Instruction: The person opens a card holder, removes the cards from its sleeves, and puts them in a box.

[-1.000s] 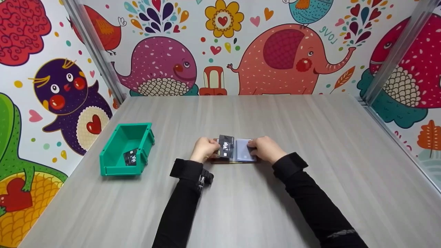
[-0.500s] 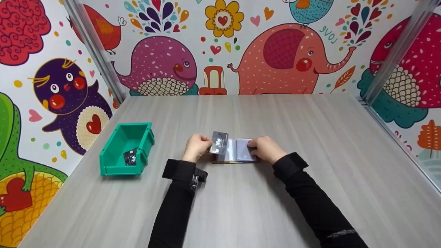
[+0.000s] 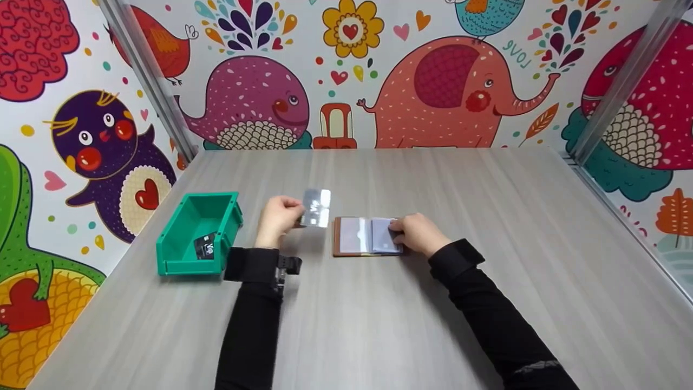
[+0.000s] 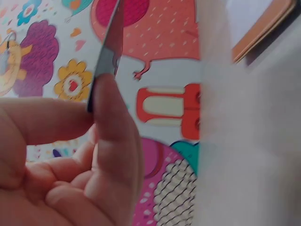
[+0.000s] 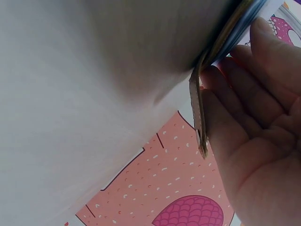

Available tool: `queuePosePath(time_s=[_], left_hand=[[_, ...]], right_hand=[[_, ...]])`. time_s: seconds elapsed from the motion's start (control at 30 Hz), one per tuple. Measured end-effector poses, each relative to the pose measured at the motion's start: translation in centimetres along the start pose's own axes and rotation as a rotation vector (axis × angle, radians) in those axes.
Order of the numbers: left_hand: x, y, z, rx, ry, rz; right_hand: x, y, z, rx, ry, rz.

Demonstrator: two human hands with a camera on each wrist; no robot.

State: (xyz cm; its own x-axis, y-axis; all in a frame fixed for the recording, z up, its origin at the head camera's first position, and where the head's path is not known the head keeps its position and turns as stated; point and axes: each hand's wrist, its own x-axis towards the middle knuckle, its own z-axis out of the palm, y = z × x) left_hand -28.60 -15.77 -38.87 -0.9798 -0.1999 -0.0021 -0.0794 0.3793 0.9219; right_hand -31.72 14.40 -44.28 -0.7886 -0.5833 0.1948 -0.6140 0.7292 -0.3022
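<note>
My left hand (image 3: 277, 218) pinches a glossy card (image 3: 316, 208) by its left edge, between thumb and fingertip. In the left wrist view the card (image 4: 109, 56) stands nearly edge-on. To its right an open card holder (image 3: 353, 235) with clear plastic sleeves and a brown cover lies on the table. The sleeve facing up on its left half shows no card. My right hand (image 3: 420, 234) holds the holder's right edge, thumb over the sleeves. In the right wrist view its fingers (image 5: 235, 80) lie along the brown strap (image 5: 197, 113) and cover.
A green plastic bin (image 3: 189, 268) stands on the left of the table, with a black VIP card (image 3: 204, 247) inside it. Walls printed with cartoon animals (image 3: 444, 97) border the table (image 3: 379, 325) at the back and sides.
The left hand has drawn the card up off the holder's left half and carried it left, toward the bin. The right hand and the holder have stayed in place.
</note>
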Motion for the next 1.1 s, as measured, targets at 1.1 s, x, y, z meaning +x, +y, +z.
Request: queuePosePath(time_s=[1.1], left_hand=[[-1.1, -2.8, -13.5, 0.127, 0.447, -0.114]], right_hand=[[-0.1, -0.1, -0.2, -0.010, -0.006, 0.018]])
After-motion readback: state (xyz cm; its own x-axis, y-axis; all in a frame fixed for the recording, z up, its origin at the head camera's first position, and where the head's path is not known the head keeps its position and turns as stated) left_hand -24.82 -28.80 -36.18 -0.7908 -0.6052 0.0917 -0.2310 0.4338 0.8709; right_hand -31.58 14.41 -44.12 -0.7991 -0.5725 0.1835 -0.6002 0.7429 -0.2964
